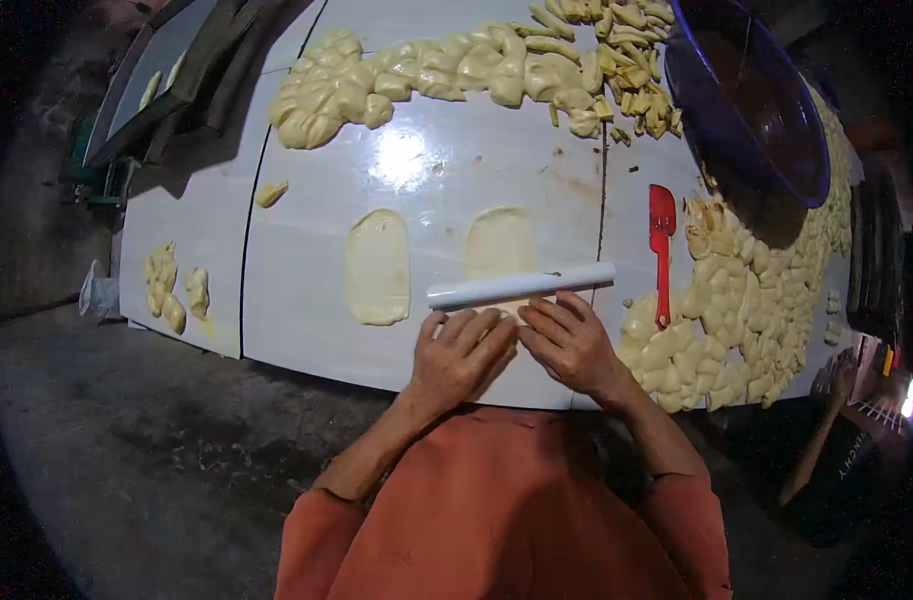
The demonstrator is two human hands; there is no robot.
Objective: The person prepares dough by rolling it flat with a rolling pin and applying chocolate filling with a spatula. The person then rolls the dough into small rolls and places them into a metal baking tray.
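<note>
At six o'clock of the white tube [521, 286], left hand [461, 352] and right hand [573, 346] curl inward, grip unclear. Beneath it: flattened dough [501, 240], pale yellow, smooth, round-cornered.

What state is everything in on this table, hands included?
Left hand: fingers bent, near the rod
Right hand: fingers bent, close to the rod
White rod: lying across the right dough sheet
Right dough sheet: flattened, partly covered
Left dough sheet: flattened, uncovered
Red spatula: lying down
Purple basin: open-topped, brownish inside
</note>
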